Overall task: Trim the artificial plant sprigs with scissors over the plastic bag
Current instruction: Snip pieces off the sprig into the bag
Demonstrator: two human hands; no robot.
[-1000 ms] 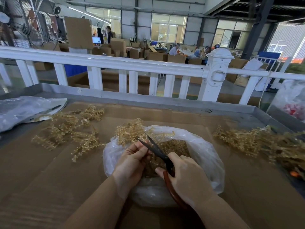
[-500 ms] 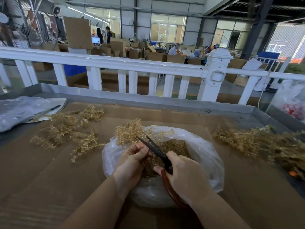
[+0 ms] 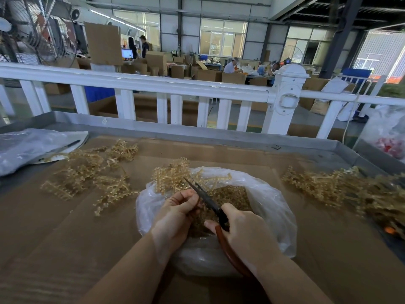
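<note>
Over the clear plastic bag [image 3: 271, 207], left hand [image 3: 175, 213] pinches the tan plastic sprig [image 3: 171, 176]; right hand [image 3: 245, 229] grips the red-handled scissors [image 3: 206, 198], blades angling up-left across its stem.

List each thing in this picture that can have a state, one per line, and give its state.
Scissors: blades closed, held over the bag.
Plastic bag: mouth open, holding trimmed bits.
Sprig: held, sticking up over the bag's far rim.
Left hand: grips the sprig.
Right hand: grips the scissors' brown handle.
Left pile of sprigs: loose on the cardboard.
Right pile of sprigs: heaped on the cardboard.
</note>
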